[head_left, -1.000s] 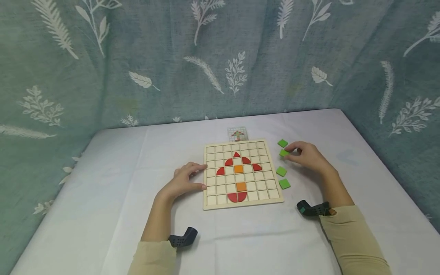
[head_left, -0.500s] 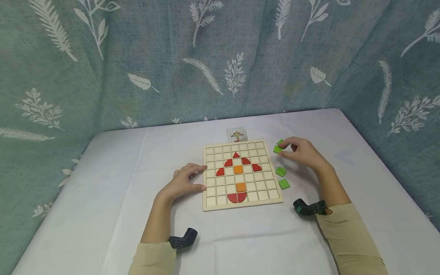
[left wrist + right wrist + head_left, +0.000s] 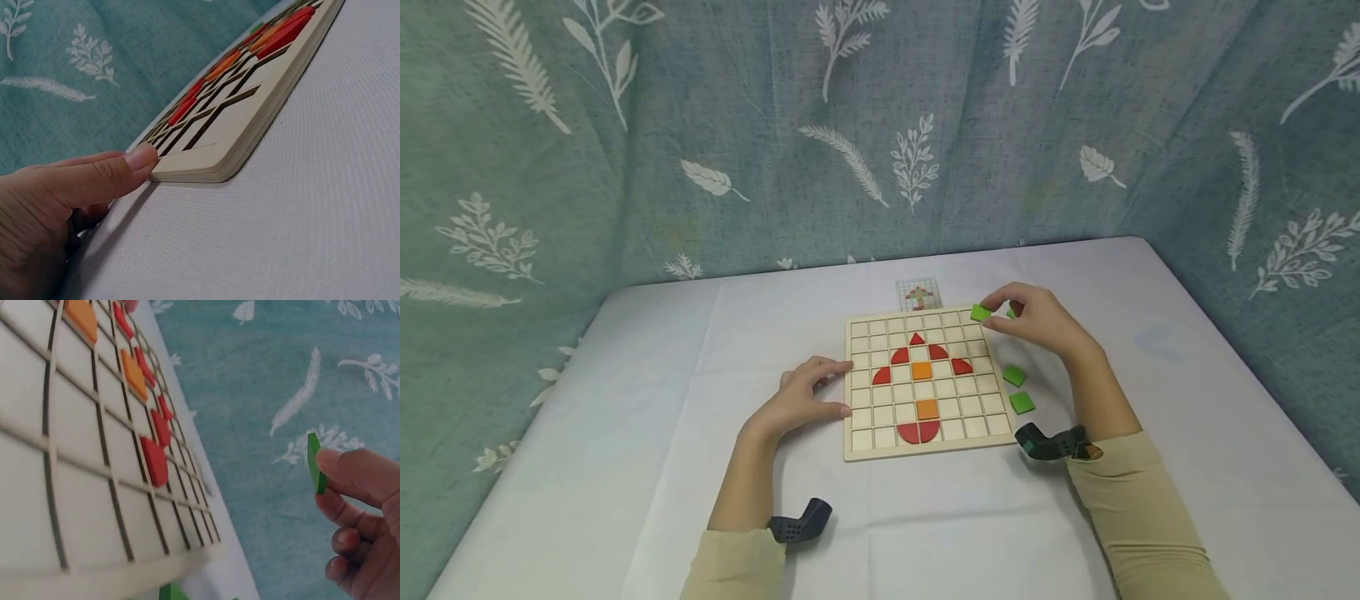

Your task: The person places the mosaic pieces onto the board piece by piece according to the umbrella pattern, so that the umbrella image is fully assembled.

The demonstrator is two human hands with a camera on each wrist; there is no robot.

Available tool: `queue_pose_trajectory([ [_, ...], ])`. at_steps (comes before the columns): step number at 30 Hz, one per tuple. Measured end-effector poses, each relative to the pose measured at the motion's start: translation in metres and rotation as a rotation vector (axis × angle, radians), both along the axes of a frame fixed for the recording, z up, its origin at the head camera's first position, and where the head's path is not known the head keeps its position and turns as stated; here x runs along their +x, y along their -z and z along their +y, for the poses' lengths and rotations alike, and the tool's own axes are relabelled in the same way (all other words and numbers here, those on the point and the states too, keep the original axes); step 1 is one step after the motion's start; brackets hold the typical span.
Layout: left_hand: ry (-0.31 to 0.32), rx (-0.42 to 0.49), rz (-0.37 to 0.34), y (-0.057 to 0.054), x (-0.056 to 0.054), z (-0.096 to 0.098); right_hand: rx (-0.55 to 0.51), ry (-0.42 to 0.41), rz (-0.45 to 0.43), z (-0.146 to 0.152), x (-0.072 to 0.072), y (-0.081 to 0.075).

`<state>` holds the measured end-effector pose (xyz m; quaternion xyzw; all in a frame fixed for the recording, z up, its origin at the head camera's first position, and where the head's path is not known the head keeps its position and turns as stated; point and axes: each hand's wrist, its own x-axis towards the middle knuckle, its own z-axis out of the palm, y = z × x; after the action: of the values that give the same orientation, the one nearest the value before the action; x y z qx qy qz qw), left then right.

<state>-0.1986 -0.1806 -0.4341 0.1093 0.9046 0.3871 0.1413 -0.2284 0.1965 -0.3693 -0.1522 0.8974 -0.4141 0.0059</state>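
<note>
A wooden grid board [image 3: 880,329] lies flat on the white table, with red quarter-round pieces, a red triangle [image 3: 917,339] and two orange squares [image 3: 921,370] set in its cells. My left hand [image 3: 801,396] touches the board's left edge with thumb and fingertips; in the left wrist view the thumb [image 3: 142,157] rests at the board's corner. Between thumb and forefinger my right hand [image 3: 1037,317] pinches a green square tile [image 3: 981,312] over the board's far right corner. The right wrist view shows that tile [image 3: 315,464] edge-on, held above the board.
Two green tiles [image 3: 1014,376] lie just right of the board, and another green tile [image 3: 1011,314] is partly hidden behind my right hand. A small pattern card [image 3: 917,292] lies at the board's far edge. A leaf-print curtain [image 3: 737,125] hangs behind the table.
My right hand has lifted the green tile from beside the board and carried it left, over the board's far right corner. The left hand stays at the board's edge.
</note>
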Motion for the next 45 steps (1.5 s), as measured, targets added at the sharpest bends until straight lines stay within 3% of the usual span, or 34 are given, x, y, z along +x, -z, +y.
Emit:
queue_pose_trajectory([
  [10,-0.010,-0.003,-0.006,0.000,0.001,-0.002,-0.085,0.000,-0.023,-0.034,-0.001,0.005],
  [18,-0.009,0.008,-0.005,-0.001,0.000,-0.001,-0.105,-0.063,-0.023,-0.050,-0.005,0.014],
  [29,-0.008,-0.004,0.011,0.001,0.000,0.000,0.017,-0.128,-0.088,-0.069,-0.010,0.029],
  [45,-0.034,-0.018,0.016,0.004,-0.001,0.003,0.064,-0.205,-0.025,-0.078,-0.012,0.046],
])
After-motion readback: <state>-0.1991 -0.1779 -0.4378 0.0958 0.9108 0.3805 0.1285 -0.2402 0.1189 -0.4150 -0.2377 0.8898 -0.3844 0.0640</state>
